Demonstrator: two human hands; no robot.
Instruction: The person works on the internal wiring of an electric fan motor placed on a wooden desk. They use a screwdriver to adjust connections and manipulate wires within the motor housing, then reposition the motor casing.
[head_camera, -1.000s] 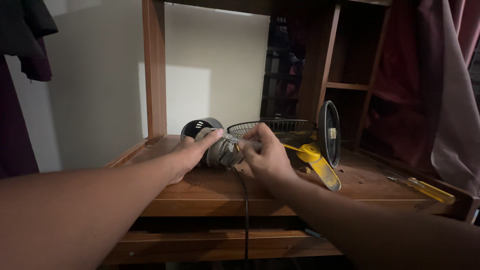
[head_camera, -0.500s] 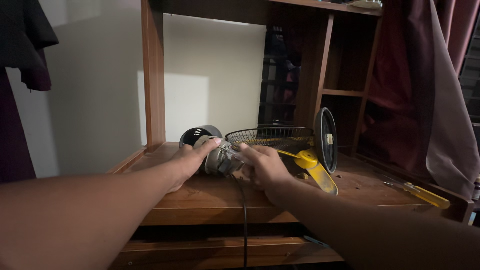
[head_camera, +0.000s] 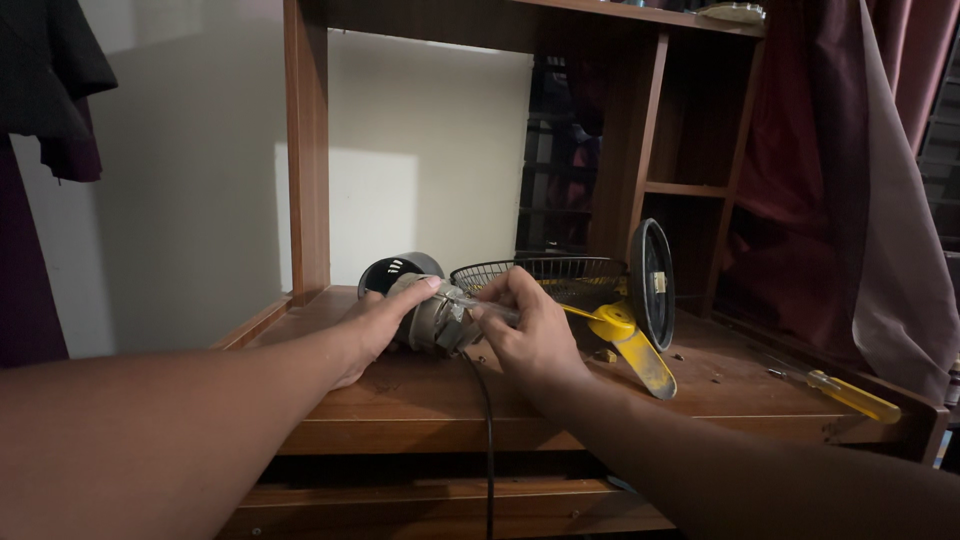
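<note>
A grey fan motor (head_camera: 432, 320) lies on the wooden desk (head_camera: 420, 400), its black cord (head_camera: 487, 440) hanging over the front edge. My left hand (head_camera: 385, 318) cups the motor from the left, thumb on top. My right hand (head_camera: 528, 330) grips the motor's front end, fingers pinched around a small pale part there. Behind the hands sit a dark round motor cover (head_camera: 395, 272), a black wire fan guard (head_camera: 560, 277) and a yellow fan blade (head_camera: 630, 340).
A second round guard (head_camera: 655, 285) stands on edge at the right of the blade. A yellow-handled screwdriver (head_camera: 850, 392) lies at the desk's right end, with small screws (head_camera: 715, 377) scattered nearby. Shelf uprights and maroon curtains rise behind; dark clothes hang at upper left.
The view has shifted slightly, so the hands and motor sit a little lower in frame. Both hands stay on the motor, the fingers of the right working at its front.
</note>
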